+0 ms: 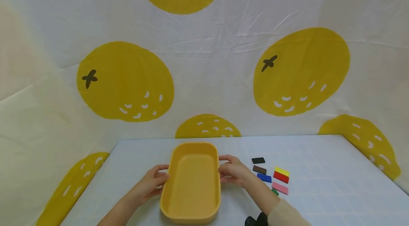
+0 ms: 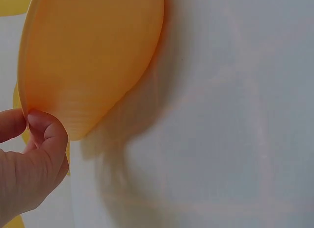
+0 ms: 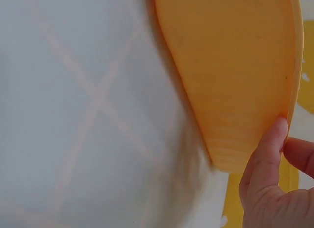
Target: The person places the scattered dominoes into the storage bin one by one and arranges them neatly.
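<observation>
A shallow yellow-orange plastic tray with rounded corners is in the middle of the head view, long side pointing away from me. My left hand pinches its left rim; in the left wrist view, thumb and fingers grip the edge of the tray wall. On the opposite side my right hand holds the right rim. The right wrist view shows its fingers pinching the edge of the wall. Whether the tray's base touches the table I cannot tell.
Right of my right hand, several small flat blocks lie on the white table: black, brown, blue, yellow, red, pink and a partly hidden green one. A fruit-patterned cloth hangs behind.
</observation>
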`<action>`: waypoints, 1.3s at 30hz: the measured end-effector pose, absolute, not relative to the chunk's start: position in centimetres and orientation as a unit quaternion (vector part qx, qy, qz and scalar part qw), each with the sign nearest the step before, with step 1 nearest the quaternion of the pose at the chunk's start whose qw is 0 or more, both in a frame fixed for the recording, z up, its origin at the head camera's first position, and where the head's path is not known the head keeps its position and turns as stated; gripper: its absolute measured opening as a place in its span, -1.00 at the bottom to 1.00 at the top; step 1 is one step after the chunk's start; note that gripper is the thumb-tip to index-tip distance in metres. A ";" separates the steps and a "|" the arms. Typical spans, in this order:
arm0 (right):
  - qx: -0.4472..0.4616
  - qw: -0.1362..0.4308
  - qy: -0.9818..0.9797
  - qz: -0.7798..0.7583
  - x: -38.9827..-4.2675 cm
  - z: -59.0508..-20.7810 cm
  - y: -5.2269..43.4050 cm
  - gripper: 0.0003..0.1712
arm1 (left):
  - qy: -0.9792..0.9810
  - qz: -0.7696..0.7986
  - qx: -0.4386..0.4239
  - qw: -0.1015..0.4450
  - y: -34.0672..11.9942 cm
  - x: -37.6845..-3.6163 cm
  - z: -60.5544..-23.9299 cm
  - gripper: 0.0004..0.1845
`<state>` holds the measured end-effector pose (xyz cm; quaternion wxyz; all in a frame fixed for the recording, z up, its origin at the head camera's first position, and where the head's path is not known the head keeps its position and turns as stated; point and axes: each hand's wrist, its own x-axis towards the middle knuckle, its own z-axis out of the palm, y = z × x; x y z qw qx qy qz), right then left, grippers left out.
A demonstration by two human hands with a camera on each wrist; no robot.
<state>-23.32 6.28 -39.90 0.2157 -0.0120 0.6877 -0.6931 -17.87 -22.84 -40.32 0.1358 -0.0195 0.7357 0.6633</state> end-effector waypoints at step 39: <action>0.017 0.243 0.691 -0.681 -21.2 -39.9 10.2 -0.32 | 0.682 0.707 -0.005 0.184 -19.9 -15.9 -40.6 -0.42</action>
